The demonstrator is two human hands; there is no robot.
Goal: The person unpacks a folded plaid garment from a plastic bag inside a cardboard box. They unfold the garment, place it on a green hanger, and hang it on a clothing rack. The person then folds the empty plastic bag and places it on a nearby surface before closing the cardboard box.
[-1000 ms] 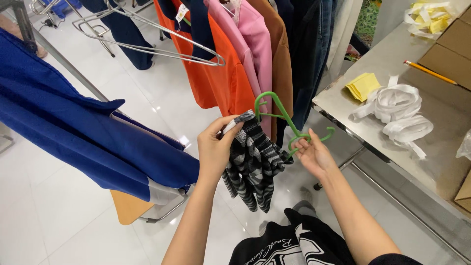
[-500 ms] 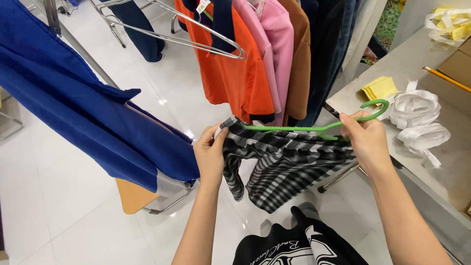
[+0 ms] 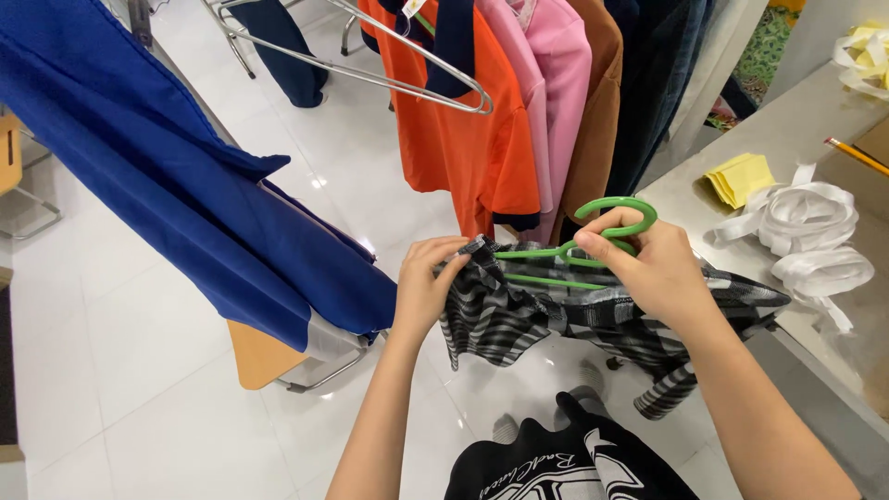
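My right hand [image 3: 644, 268] grips a green plastic hanger [image 3: 593, 236] just below its hook. A black-and-white striped garment [image 3: 519, 315] hangs on that hanger and drapes down under both hands. My left hand [image 3: 428, 282] pinches the garment's left shoulder at the hanger's end. The garment's right side spreads past my right wrist toward the table edge.
A rack behind holds orange [image 3: 463, 139], pink [image 3: 556, 83] and brown [image 3: 597, 120] clothes and an empty metal hanger [image 3: 407, 79]. A blue cloth [image 3: 176, 194] hangs at left. A grey table [image 3: 815, 130] at right carries white ribbon [image 3: 810, 231], yellow paper [image 3: 739, 176] and a pencil [image 3: 857, 156].
The hanger has turned level and the striped garment has been spread out along it. My right hand moved from the hanger's lower bar up to the neck under the hook.
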